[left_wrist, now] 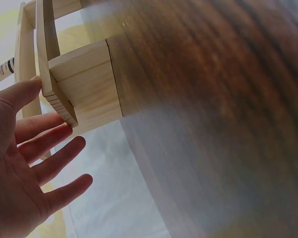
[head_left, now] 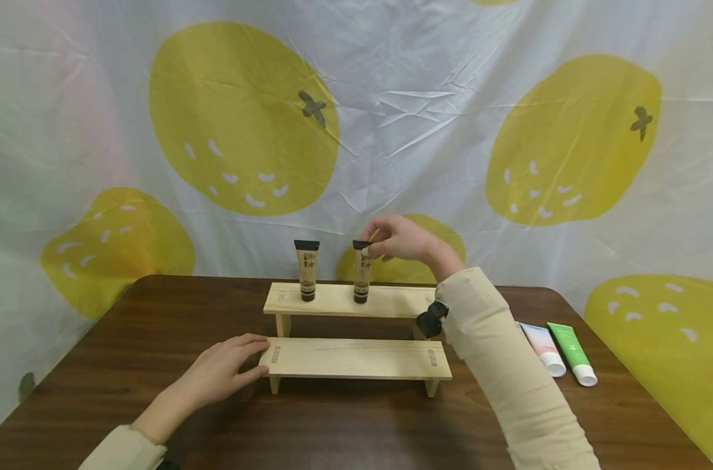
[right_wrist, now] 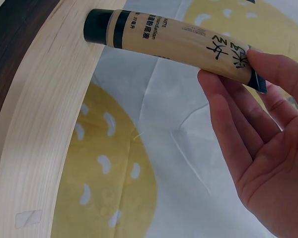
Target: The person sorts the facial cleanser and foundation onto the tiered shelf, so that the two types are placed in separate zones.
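Note:
A two-step wooden stand (head_left: 356, 359) is on the brown table. My right hand (head_left: 405, 240) pinches the crimped black top of a tan foundation tube (head_left: 362, 277), thumb on one face and fingers on the other. The tube is upright, its black cap down at the upper step. In the right wrist view the tube's cap (right_wrist: 97, 26) overlaps the step's edge. A matching foundation tube (head_left: 307, 269) stands to the left on the same step. My left hand (head_left: 218, 369) touches the left end of the lower step, with fingers (left_wrist: 59, 161) fairly straight and spread.
To the right of the stand, a pink-and-white tube (head_left: 544, 349) and a green tube (head_left: 572, 352) lie on the table (head_left: 204, 307). A white curtain (head_left: 392, 150) with yellow fruit prints hangs behind the table's back edge.

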A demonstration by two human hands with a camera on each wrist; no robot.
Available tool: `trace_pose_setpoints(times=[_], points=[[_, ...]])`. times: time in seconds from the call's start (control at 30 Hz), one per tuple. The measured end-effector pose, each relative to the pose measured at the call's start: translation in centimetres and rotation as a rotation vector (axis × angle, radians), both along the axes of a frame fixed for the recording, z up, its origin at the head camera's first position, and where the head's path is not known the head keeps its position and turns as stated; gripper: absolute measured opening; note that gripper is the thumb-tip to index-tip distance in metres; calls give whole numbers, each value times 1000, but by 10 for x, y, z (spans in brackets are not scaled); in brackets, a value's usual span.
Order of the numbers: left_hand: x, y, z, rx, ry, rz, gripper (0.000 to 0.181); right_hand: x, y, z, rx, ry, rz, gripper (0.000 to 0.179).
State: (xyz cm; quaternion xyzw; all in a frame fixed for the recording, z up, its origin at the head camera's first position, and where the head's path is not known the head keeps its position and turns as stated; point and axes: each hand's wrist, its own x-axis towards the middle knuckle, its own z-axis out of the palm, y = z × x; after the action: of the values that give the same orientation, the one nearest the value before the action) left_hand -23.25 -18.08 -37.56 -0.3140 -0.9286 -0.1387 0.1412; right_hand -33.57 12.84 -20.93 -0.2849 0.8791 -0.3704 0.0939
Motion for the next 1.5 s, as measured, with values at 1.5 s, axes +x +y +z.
trace_pose_setpoints(times=[1.5], points=[[1,1,-1,-4,-8,2,45,1,46,-3,-57,-19,-30,24]])
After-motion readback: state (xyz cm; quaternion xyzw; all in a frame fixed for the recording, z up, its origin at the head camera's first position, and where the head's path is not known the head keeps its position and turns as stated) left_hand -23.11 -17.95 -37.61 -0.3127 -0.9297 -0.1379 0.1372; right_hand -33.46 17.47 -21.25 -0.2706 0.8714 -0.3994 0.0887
